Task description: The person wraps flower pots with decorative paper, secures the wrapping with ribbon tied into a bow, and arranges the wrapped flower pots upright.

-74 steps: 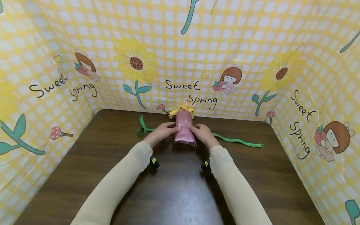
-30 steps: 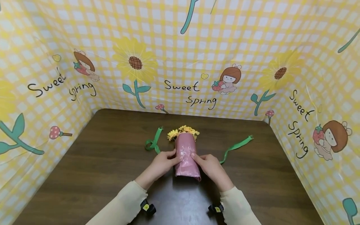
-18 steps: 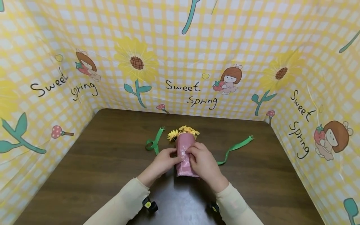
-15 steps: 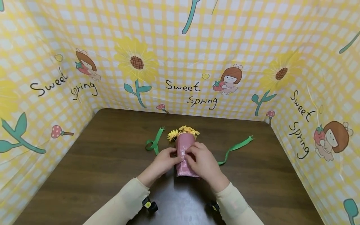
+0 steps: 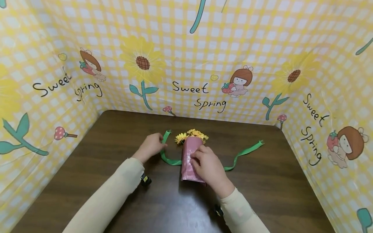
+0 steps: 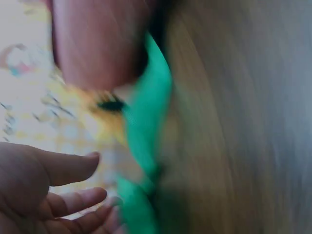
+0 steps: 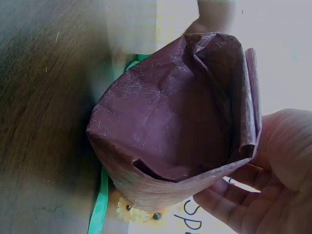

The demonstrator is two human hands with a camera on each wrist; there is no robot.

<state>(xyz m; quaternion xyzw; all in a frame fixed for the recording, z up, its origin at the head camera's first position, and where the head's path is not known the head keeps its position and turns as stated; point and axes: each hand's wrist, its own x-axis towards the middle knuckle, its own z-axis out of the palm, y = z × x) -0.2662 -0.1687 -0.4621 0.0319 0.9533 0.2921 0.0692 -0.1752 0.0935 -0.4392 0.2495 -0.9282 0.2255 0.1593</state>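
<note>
A small bouquet lies on the table, its yellow flowers (image 5: 196,133) showing past the far end of a pink paper wrapper (image 5: 192,145). My right hand (image 5: 211,168) holds the wrapper along its overlap, fingertips bent against the paper. Seen in the right wrist view, the hollow near end of the wrapper (image 6: 97,44) is also in the left wrist view, blurred. A green ribbon (image 5: 172,161) passes beneath the bouquet and sticks out on both sides. My left hand (image 5: 150,147) is at its left end, thumb and fingers apart in the left wrist view (image 6: 73,168), fingertips close to the ribbon.
The brown wooden table (image 5: 163,207) meets a yellow checked cloth (image 5: 186,64) behind and at both sides. To the right, the ribbon's other end (image 5: 247,150) lies loose on the wood. A small black wrist camera (image 5: 145,180) sits below the left wrist.
First the bouquet came nearer along with the ribbon, and my right hand shifted onto the overlap. My left hand then left the wrapper for the ribbon's left end, whose loop has opened out.
</note>
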